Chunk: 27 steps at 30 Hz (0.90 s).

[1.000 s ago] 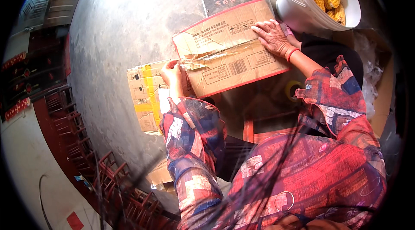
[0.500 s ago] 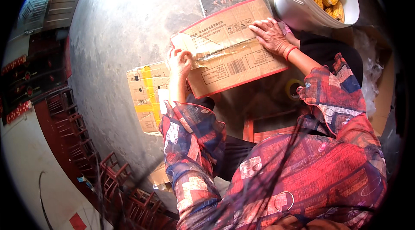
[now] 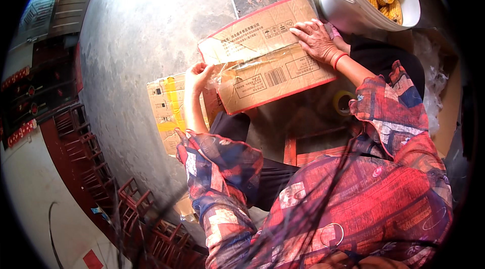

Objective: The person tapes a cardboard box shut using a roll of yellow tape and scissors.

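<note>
box: flattened cardboard box [image 3: 265, 61], long side running left-right
left hand [image 3: 198, 76]: fingers curled on its taped left edge
right hand [image 3: 317, 40]: flat, fingers spread, pressing the right end

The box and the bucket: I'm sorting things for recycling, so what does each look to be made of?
The box looks like brown corrugated cardboard, matte with red-printed edges; glossy wrinkled strips along its seam suggest clear plastic tape. The left hand grips its end, the right hand lies flat on top. The bucket looks like smooth white plastic, though painted metal can't be excluded.
</note>
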### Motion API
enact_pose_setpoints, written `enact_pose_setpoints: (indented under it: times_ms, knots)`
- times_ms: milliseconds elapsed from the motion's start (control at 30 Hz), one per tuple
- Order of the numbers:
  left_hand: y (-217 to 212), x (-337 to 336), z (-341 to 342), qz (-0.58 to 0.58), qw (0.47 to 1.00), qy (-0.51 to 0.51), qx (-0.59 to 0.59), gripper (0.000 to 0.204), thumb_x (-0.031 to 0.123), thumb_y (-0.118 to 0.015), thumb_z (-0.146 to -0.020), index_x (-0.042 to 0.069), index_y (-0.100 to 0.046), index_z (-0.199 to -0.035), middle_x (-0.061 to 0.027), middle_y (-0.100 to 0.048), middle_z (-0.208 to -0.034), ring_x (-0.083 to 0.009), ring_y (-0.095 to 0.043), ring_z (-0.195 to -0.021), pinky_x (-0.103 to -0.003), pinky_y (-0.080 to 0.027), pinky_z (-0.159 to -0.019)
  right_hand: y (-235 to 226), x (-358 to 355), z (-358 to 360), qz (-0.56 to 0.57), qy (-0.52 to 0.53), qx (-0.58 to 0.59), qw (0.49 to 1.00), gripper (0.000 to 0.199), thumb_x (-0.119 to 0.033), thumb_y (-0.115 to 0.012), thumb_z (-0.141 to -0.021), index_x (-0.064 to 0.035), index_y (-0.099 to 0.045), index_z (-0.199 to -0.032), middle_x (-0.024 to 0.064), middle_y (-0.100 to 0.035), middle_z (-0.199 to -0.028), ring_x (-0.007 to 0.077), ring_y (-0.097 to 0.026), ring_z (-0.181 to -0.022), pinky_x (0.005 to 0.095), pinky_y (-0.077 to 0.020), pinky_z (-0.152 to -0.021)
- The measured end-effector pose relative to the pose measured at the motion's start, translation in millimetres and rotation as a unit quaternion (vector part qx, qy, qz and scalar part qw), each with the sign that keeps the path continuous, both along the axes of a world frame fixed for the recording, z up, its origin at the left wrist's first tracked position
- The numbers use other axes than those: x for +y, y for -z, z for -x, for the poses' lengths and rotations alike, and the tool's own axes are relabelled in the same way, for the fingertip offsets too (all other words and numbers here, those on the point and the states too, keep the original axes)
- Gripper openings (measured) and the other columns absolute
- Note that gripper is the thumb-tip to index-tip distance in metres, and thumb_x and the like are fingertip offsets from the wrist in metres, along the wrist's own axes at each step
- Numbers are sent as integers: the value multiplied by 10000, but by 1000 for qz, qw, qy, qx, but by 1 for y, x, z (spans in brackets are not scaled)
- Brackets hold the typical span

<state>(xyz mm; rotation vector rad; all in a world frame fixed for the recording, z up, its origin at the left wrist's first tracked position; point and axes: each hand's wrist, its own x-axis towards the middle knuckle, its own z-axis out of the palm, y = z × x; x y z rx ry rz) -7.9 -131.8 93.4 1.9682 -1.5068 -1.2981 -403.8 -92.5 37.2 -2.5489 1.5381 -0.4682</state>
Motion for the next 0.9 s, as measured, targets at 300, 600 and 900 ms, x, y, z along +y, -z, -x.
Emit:
enact_pose_setpoints:
  times_ms: [300, 600, 900]
  knots:
    - [26, 5, -8, 45, 996, 12, 71, 117, 39, -659, -749, 32, -652, -866, -16, -634, -735, -57, -557, -663, -197, -445, -612, -1, 1, 2, 1, -1, 1, 1000, 413, -207, -500, -813, -123, -459, -1215, 50, -449, -1194, 205, -396, -1138, 426, -204, -1013]
    - [42, 24, 12, 92, 990, -93, 43, 136, 8, -619, -757, 29, -646, -889, -13, -631, -750, -68, -554, -666, -212, -455, -633, 4, 1, 6, 6, 1, -1, 1000, 409, -207, -506, -808, -121, -464, -1207, 45, -451, -1191, 203, -395, -1137, 427, -208, -1015]
    - [49, 26, -4, 143, 986, -82, 6, 220, -44, -540, -775, -16, -606, -984, -59, -638, -814, -88, -571, -716, -213, -461, -663, -1, 1, 3, -5, 5, 1, 1000, 406, -207, -498, -815, -125, -463, -1210, 45, -452, -1195, 201, -394, -1144, 425, -198, -1017]
